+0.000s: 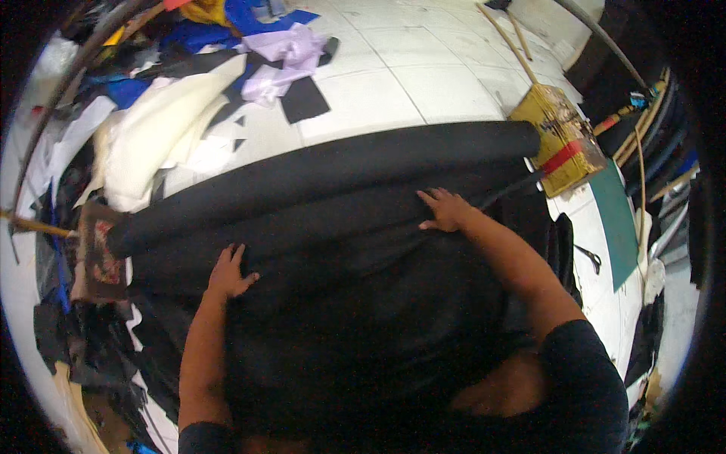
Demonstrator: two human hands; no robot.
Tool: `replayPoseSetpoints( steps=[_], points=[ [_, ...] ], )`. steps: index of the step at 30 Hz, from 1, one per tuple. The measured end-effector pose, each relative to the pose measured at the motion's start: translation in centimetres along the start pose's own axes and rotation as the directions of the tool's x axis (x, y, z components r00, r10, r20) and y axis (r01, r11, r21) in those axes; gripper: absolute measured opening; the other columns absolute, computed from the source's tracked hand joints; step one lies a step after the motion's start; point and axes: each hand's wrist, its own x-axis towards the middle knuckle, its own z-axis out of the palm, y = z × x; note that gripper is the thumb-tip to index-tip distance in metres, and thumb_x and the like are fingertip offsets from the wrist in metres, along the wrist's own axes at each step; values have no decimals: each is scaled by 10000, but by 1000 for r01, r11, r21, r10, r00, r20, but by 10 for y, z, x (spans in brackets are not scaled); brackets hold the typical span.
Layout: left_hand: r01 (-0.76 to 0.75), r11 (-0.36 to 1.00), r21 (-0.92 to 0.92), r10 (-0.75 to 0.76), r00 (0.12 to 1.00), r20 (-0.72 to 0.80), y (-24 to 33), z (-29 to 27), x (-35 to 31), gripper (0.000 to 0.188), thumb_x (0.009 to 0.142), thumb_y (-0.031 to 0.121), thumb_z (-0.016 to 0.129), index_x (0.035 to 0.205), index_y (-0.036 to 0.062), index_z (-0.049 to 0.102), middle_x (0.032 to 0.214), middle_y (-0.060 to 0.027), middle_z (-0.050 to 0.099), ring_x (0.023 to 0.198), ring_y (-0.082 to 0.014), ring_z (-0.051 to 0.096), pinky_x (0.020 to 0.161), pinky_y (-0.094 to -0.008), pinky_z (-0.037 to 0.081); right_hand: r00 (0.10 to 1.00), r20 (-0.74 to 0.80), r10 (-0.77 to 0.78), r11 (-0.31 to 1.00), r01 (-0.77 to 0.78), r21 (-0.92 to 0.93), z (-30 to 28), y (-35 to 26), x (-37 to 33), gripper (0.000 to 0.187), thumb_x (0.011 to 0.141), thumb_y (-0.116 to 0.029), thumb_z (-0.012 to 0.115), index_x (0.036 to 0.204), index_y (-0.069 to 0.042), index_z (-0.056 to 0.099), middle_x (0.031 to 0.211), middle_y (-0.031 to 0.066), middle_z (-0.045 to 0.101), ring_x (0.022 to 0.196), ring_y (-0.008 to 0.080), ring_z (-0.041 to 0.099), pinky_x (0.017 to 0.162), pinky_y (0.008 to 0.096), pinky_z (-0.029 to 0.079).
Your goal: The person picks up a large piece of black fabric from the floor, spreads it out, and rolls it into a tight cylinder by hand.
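A long roll of black fabric [340, 160] lies across in front of me, its right end against a yellow box and its left end by a dark brown box. From the roll a black sheet of fabric [340, 280] spreads toward my body, with soft wrinkles. Flat on the sheet at the left rests my left hand [231, 274], thumb apart from the fingers. My right hand [445, 210] lies on the sheet farther right, closer to the roll, its fingers spread. Neither hand grips anything.
The yellow box [563, 140] has a red band; the brown box [103, 257] is patterned. Scissors [588, 259] lie on the white tiled floor [401, 76] beside a green sheet [614, 227]. Cream cloth [166, 125], lilac cloth [283, 57] and black scraps [305, 100] lie far left.
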Motion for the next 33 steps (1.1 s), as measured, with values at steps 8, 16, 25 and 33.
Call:
replayPoseSetpoints(
  steps=[8, 16, 25, 33],
  points=[
    [18, 1000, 1, -18, 995, -102, -6, 39, 28, 610, 868, 379, 641, 1380, 93, 475, 1395, -245, 417, 1271, -394, 423, 1064, -443, 343, 960, -269, -76, 997, 72, -24, 28, 0, 33, 696, 881, -571, 525, 1456, -213, 366, 1484, 168, 334, 1365, 393, 307, 1081, 570, 295],
    [195, 958, -210, -240, 947, -215, 8, 41, 68, 223, 940, 201, 542, 994, -7, 603, 1002, -261, 614, 939, -435, 574, 799, -487, 454, 845, -535, 0, 996, 48, 74, 48, -2, 64, 250, 969, -298, 494, 990, -64, 578, 934, 155, 627, 961, 345, 603, 944, 488, 414],
    [114, 920, -374, -129, 991, -17, 10, -67, 1, 349, 1000, 270, 408, 926, -40, 550, 912, -268, 593, 889, -458, 555, 744, -468, 421, 896, -444, -18, 990, 79, 120, -62, -8, -21, 400, 982, -439, 418, 959, -65, 557, 883, 234, 641, 847, 466, 601, 733, 547, 472],
    [-328, 816, -476, 528, 758, 383, 157, -171, -292, 301, 876, 203, 611, 1142, 67, 650, 1154, -126, 642, 1152, -247, 575, 1009, -358, 427, 951, 227, -211, 692, -19, 722, 38, -27, -307, 373, 977, -377, 489, 1002, -43, 653, 999, 136, 673, 949, 274, 646, 850, 413, 502]
  ],
)
